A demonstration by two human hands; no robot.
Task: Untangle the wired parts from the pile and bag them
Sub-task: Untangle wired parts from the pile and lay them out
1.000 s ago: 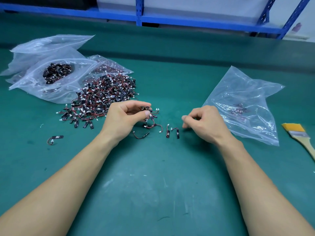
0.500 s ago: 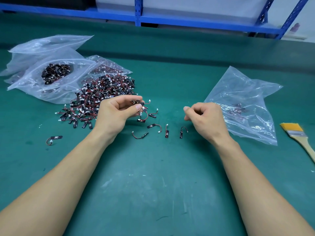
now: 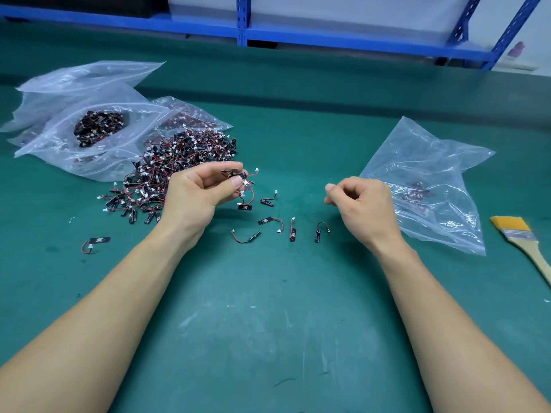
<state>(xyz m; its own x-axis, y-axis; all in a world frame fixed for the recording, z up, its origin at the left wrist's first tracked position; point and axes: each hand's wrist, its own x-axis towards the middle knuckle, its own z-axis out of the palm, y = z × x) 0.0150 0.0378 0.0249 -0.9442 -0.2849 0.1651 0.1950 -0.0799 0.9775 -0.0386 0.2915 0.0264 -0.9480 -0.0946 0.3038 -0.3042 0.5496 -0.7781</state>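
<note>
A pile of small black parts with red wires and white plugs (image 3: 179,162) lies on the green mat at the left. My left hand (image 3: 196,195) is raised beside it and grips a small tangled clump of these wired parts (image 3: 238,177), one hanging below. My right hand (image 3: 360,204) hovers with fingers curled and nothing visible in it, just left of a clear plastic bag (image 3: 426,186) holding a few parts. Several separated parts (image 3: 293,231) lie on the mat between my hands.
Clear bags (image 3: 89,138) with more parts lie at the far left. One stray part (image 3: 95,242) sits near my left forearm. A yellow-bristled brush (image 3: 524,242) lies at the right edge. A blue shelf frame (image 3: 328,37) runs behind the table.
My left hand has lifted the clump up and away from the mat. My right hand let a part drop on the mat and rose, moving slightly right.
</note>
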